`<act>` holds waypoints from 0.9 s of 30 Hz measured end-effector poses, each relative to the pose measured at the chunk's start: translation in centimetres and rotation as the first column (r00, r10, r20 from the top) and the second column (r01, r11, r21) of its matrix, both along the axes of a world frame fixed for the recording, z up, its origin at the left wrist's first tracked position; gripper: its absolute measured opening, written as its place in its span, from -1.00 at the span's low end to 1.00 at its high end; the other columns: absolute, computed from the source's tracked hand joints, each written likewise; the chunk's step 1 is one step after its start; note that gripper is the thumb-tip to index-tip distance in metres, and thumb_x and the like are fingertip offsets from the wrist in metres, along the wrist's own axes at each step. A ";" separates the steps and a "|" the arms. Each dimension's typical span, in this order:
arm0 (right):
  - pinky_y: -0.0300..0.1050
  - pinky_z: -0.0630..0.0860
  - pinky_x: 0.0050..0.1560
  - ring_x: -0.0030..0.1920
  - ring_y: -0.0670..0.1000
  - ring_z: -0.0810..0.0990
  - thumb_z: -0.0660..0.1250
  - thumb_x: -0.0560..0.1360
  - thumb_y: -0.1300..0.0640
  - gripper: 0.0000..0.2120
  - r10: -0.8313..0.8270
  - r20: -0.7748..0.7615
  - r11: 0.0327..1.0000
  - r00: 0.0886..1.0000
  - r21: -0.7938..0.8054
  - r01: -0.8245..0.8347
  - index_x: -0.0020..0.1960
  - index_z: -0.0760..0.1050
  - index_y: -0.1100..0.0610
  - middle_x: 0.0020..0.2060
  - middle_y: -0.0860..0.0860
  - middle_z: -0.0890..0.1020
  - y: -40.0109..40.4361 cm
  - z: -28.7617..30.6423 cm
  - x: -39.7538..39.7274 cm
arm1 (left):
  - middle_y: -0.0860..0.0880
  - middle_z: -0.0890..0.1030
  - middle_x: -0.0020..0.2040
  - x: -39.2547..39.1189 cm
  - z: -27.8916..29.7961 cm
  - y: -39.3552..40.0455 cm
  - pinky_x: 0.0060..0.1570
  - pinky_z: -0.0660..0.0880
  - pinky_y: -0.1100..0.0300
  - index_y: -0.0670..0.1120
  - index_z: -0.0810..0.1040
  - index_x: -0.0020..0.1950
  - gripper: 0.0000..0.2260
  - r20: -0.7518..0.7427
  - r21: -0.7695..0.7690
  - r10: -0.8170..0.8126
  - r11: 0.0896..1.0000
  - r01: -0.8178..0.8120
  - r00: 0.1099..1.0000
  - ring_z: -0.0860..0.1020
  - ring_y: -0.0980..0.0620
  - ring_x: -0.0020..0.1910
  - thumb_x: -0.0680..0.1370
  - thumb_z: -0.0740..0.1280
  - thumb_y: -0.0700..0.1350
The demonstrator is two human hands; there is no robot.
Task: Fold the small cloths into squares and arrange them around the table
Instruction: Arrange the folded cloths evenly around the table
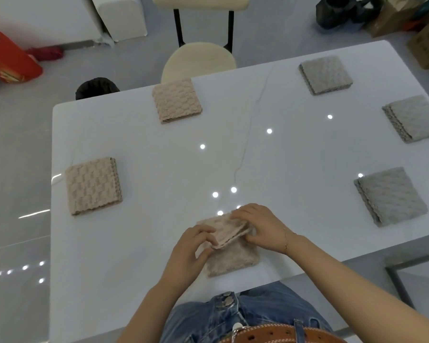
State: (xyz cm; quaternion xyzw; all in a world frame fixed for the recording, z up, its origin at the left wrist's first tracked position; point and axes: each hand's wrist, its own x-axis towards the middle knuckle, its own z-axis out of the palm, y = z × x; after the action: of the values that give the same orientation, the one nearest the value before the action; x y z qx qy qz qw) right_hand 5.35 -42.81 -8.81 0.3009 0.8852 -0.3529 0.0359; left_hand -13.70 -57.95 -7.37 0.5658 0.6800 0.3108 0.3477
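At 6 o'clock on white table (144, 243), beige cloth (233, 258) half-folded — left hand (187, 253) pinching its raised edge, right hand (260, 227) gripping the fold, two beige squares at 9–11 o'clock, three grey squares at 1–4 o'clock.

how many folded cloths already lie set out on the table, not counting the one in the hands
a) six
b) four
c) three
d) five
d: two beige squares lie at the left and three grey squares at the right, while both hands fold a sixth cloth.
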 end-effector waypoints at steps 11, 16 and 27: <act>-0.34 0.45 -0.22 -0.26 -0.10 0.52 0.47 0.41 0.16 -0.86 -0.648 0.181 0.518 0.740 -0.608 0.602 -0.11 0.56 0.19 -0.29 -0.02 0.54 0.0 -2.3 0.1 | -0.02 0.57 -0.12 -0.7 -2.4 2.3 -0.15 0.47 0.40 -0.14 0.50 -0.04 -0.95 0.335 -0.495 0.564 0.787 -0.368 0.755 0.53 0.08 -0.11 0.53 0.35 -0.22; -0.30 0.51 -0.22 -0.22 -0.06 0.58 0.46 0.41 0.24 -0.84 -0.751 0.231 0.389 0.618 -0.602 0.697 -0.02 0.57 0.22 -0.23 0.05 0.60 -0.2 -3.7 -0.4 | -0.07 0.57 -0.08 -0.7 -4.5 3.0 -0.16 0.44 0.37 -0.15 0.50 0.00 -0.92 0.225 -0.525 0.603 0.737 -0.426 0.766 0.52 0.05 -0.12 0.54 0.35 -0.19; -0.24 0.48 -0.15 -0.24 -0.07 0.52 0.43 0.44 0.13 -0.87 -0.852 0.204 0.365 0.483 -0.430 0.826 -0.09 0.52 0.15 -0.28 -0.04 0.56 -1.3 -4.0 -2.1 | -0.04 0.45 0.21 2.1 -5.2 2.8 0.18 0.34 0.18 -0.08 0.41 0.28 -0.70 -0.240 -0.198 0.486 0.823 -0.532 0.840 0.43 -0.04 0.20 0.55 0.31 -0.14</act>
State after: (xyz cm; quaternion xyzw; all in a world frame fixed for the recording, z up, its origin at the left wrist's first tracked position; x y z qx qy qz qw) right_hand 3.21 -44.06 -12.78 0.6800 0.4930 -0.5335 -0.0998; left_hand -11.55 -55.18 -12.54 0.3385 0.8693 0.2497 0.2596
